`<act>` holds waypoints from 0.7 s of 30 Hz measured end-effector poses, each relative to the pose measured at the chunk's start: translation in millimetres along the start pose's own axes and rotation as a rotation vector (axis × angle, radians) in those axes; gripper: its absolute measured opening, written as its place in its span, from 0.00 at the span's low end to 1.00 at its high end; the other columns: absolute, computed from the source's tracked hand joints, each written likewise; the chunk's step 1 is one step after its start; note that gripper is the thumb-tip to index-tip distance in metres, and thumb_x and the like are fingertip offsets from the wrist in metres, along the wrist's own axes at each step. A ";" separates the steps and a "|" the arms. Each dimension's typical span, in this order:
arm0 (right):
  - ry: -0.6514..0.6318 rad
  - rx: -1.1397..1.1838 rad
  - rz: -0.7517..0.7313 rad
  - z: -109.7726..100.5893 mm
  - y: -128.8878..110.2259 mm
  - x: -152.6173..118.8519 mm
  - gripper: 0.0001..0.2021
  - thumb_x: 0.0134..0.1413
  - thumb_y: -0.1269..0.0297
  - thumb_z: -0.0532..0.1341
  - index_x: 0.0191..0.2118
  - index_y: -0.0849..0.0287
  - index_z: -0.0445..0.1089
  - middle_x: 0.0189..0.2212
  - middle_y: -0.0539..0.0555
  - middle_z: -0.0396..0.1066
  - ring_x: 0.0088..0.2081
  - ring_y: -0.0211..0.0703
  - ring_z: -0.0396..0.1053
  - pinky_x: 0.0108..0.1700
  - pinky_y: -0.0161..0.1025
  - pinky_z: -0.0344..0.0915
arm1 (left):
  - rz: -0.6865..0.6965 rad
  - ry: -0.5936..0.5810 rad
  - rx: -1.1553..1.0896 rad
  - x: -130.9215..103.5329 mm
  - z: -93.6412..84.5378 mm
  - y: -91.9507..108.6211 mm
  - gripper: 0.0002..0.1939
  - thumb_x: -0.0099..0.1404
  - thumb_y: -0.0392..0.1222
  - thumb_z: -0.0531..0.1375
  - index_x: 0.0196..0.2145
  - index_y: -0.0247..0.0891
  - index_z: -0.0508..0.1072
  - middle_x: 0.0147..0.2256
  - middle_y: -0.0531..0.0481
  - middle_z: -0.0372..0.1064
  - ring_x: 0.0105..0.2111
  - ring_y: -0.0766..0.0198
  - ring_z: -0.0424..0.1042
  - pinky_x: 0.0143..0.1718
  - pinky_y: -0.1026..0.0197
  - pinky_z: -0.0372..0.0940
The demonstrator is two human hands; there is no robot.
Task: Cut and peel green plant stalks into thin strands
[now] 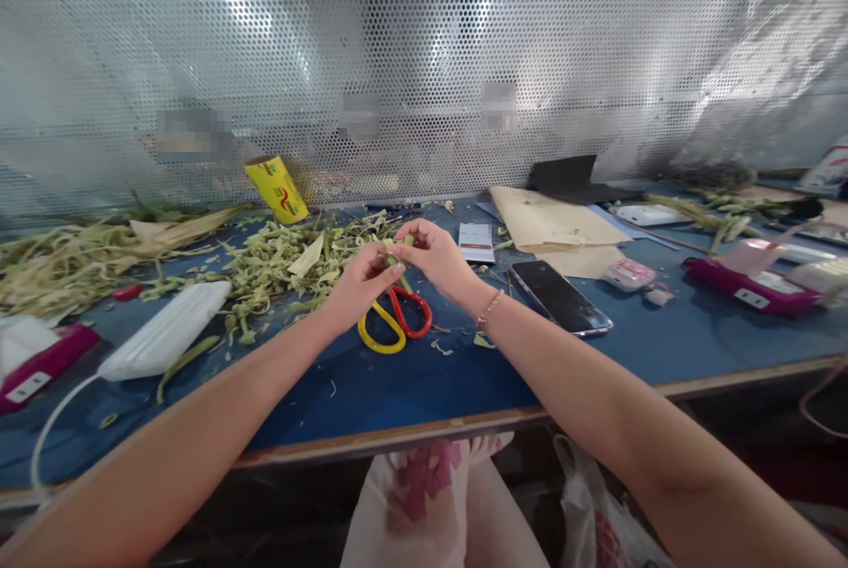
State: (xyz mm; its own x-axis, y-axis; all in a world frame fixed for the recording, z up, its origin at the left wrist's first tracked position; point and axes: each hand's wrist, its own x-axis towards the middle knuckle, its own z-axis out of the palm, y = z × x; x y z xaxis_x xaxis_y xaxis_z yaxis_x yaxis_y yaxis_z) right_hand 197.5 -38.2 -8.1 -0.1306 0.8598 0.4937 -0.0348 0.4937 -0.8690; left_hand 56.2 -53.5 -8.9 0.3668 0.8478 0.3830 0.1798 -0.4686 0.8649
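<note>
My left hand (364,285) and my right hand (434,257) meet over the blue table, fingers pinched together. Between the fingertips is a small pale-green plant piece (408,240), partly hidden by the fingers. Just below the hands lies a pair of scissors (382,345) with one yellow and one red handle; its blades are covered by my hands. Left of my left hand spreads a heap of cut pale-green plant bits (278,261). A small white card or box (476,242) sits right behind my right hand.
Left are longer dried stalks (79,259), a white power bank (165,331) with a cable, and a leaning yellow tube (276,190). Right lie a black phone (562,297), brown paper (556,222), a pink case (629,275) and a magenta tissue box (752,285). A perforated metal panel (424,47) stands behind.
</note>
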 end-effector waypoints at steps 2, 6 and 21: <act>-0.026 -0.038 0.004 -0.6 -1.1 0.3 0.10 0.40 0.62 0.63 0.28 0.59 0.62 0.18 0.42 0.53 0.22 0.30 0.51 0.24 0.32 0.49 | 0.005 -0.006 -0.007 0.1 0.7 -1.3 0.12 0.54 0.46 0.60 0.29 0.38 0.62 0.22 0.57 0.59 0.22 0.71 0.62 0.25 0.66 0.60; -0.072 -0.031 0.009 -1.2 -3.9 0.4 0.12 0.37 0.61 0.65 0.28 0.59 0.63 0.19 0.42 0.54 0.22 0.30 0.52 0.24 0.32 0.49 | 0.022 -0.022 -0.055 -0.9 1.5 -3.0 0.12 0.54 0.48 0.60 0.28 0.37 0.63 0.23 0.56 0.61 0.24 0.70 0.64 0.27 0.65 0.62; 0.062 0.378 0.340 4.8 -3.2 -0.6 0.09 0.49 0.59 0.58 0.30 0.60 0.62 0.24 0.45 0.61 0.25 0.29 0.60 0.30 0.30 0.59 | -0.031 0.081 -0.228 -1.5 3.0 -8.3 0.10 0.55 0.46 0.59 0.25 0.37 0.66 0.22 0.55 0.61 0.23 0.70 0.65 0.27 0.64 0.64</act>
State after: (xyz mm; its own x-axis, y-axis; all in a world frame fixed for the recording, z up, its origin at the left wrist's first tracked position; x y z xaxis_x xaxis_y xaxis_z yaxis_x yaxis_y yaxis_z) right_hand 192.9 -40.9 -5.9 -0.1384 0.9753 0.1723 -0.3582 0.1129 -0.9268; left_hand 56.9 -51.7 -17.7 0.2883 0.8825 0.3716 -0.0236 -0.3814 0.9241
